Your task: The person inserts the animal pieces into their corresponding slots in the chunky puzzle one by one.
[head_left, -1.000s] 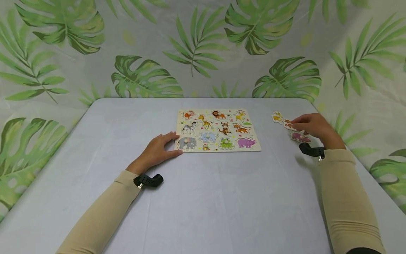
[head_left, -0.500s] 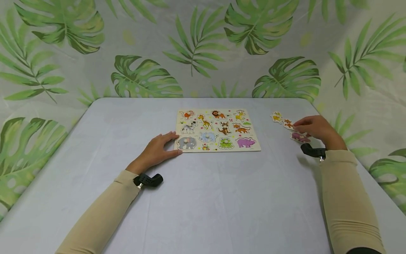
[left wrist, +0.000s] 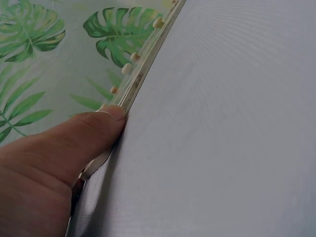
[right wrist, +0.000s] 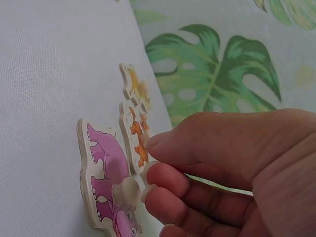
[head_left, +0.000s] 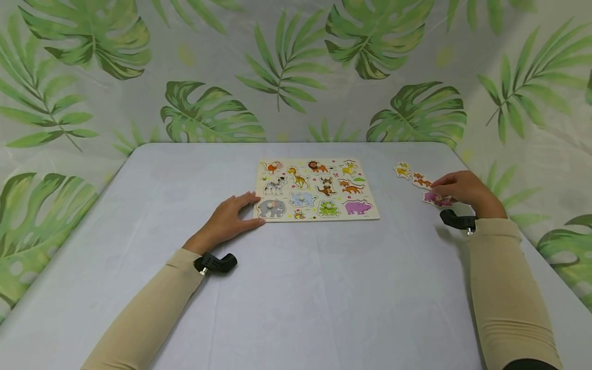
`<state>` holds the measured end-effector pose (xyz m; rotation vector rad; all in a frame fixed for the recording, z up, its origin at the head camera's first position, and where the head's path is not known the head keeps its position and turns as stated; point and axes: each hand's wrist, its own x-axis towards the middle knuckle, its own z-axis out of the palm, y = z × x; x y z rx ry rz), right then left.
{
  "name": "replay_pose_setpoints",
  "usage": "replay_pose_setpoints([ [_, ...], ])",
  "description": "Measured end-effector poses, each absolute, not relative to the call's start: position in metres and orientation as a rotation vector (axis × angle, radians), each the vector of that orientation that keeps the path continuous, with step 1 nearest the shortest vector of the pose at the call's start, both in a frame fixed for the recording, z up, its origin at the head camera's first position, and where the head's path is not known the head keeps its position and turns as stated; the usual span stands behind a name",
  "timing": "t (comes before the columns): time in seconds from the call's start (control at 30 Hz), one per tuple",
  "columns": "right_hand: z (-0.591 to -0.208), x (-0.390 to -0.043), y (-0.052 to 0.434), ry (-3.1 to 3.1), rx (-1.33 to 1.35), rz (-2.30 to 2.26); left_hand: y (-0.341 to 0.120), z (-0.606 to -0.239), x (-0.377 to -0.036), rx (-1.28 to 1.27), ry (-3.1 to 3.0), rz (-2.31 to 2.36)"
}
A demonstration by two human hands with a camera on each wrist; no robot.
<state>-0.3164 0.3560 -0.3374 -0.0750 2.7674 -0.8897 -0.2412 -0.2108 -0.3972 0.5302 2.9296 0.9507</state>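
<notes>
A wooden animal puzzle board (head_left: 317, 216) lies in the middle of the grey table. My left hand (head_left: 229, 220) rests flat at the board's near left corner, thumb (left wrist: 101, 123) pressed against its edge (left wrist: 133, 91). Three loose pieces lie to the right: a yellow one (head_left: 403, 170), an orange one (head_left: 421, 180) and a purple hippo (head_left: 435, 199). My right hand (head_left: 458, 189) hovers over them with curled fingers. In the right wrist view, thumb and forefinger (right wrist: 163, 177) pinch the small pale knob (right wrist: 148, 168) at the orange piece (right wrist: 134, 131). The purple hippo (right wrist: 101, 168) lies just beside it.
The table (head_left: 300, 288) is covered with a grey cloth; its right edge runs close behind the loose pieces. A leaf-print backdrop (head_left: 296, 67) surrounds the table. Most slots of the board hold animal pieces with pale knobs (left wrist: 127, 68).
My right hand has drawn slightly right and toward me, uncovering more of the orange piece. The left hand and the board have stayed still.
</notes>
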Motion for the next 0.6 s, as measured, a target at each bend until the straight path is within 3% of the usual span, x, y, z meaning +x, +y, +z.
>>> replay_pose_setpoints([
  [0.6, -0.3364, -0.3158, 0.3601, 2.724, -0.005, -0.843, -0.2113, -0.3989, -0.2419, 0.533, 2.935, 0.958],
])
